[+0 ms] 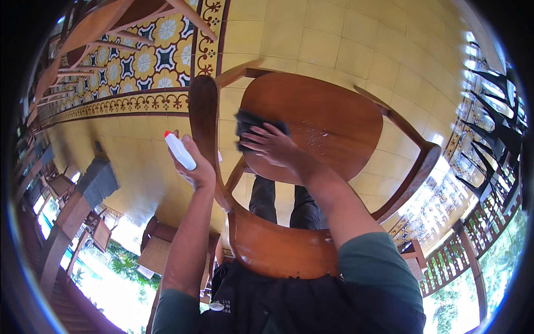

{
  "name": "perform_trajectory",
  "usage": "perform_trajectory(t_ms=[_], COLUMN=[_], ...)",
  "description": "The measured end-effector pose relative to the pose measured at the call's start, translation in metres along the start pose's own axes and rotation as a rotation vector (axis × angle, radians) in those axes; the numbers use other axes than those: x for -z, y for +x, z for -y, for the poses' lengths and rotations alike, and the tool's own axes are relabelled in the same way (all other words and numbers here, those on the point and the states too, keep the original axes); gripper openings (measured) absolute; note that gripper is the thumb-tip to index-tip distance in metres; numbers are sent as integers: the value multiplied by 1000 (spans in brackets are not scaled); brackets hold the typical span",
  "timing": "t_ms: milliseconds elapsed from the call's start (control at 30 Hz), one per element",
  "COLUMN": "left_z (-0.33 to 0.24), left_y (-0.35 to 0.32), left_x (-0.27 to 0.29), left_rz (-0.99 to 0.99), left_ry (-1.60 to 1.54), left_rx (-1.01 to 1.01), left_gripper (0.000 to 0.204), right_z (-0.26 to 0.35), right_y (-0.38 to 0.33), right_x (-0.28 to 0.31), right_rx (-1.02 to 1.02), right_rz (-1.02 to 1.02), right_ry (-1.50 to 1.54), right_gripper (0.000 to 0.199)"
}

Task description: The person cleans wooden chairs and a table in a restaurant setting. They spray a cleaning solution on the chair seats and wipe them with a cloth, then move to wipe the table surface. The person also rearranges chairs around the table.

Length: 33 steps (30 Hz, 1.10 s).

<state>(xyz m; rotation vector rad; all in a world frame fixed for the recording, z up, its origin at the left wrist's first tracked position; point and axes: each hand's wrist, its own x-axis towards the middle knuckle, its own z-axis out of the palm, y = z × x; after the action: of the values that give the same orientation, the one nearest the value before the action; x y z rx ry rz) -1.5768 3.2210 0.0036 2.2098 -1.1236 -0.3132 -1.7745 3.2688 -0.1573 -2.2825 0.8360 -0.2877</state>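
Currently the right hand [272, 146] presses a dark crumpled cloth [251, 123] flat-fingered at the left edge of the round brown wooden chair seat [328, 125], spray droplets [318, 133] mid-seat unwiped, while the left hand [196, 164] grips a white red-capped spray bottle [179, 150] closed-fisted.

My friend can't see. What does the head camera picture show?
A right hand presses a dark cloth on a round brown wooden chair seat dotted with droplets. The left hand holds a white spray bottle with a red tip above yellow floor tiles.
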Motion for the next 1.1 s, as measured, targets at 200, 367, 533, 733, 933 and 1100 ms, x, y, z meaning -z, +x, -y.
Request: perform_trajectory(t_ms=[200, 367, 533, 733, 933, 1100], left_z=[-3, 1, 2, 5, 7, 2], left_y=[-2, -2, -2, -2, -4, -4], left_x=[2, 1, 2, 4, 3, 3], left_rz=[17, 17, 41, 47, 30, 36], left_ry=[19, -9, -56, -13, -46, -24], left_rx=[28, 3, 8, 42, 7, 44], left_gripper=[50, 50, 53, 56, 57, 56], right_z=[-54, -24, 85, 37, -62, 33], right_y=[-166, -86, -80, -243, -234, -167], right_x=[52, -9, -81, -28, 22, -62], right_rx=[-1340, -1370, -240, -578, -1566, -2051], right_rz=[-226, -478, 175, 365, -420, -689], right_ry=[-362, -325, -7, -515, -339, -88], right_gripper=[57, 61, 61, 64, 61, 62])
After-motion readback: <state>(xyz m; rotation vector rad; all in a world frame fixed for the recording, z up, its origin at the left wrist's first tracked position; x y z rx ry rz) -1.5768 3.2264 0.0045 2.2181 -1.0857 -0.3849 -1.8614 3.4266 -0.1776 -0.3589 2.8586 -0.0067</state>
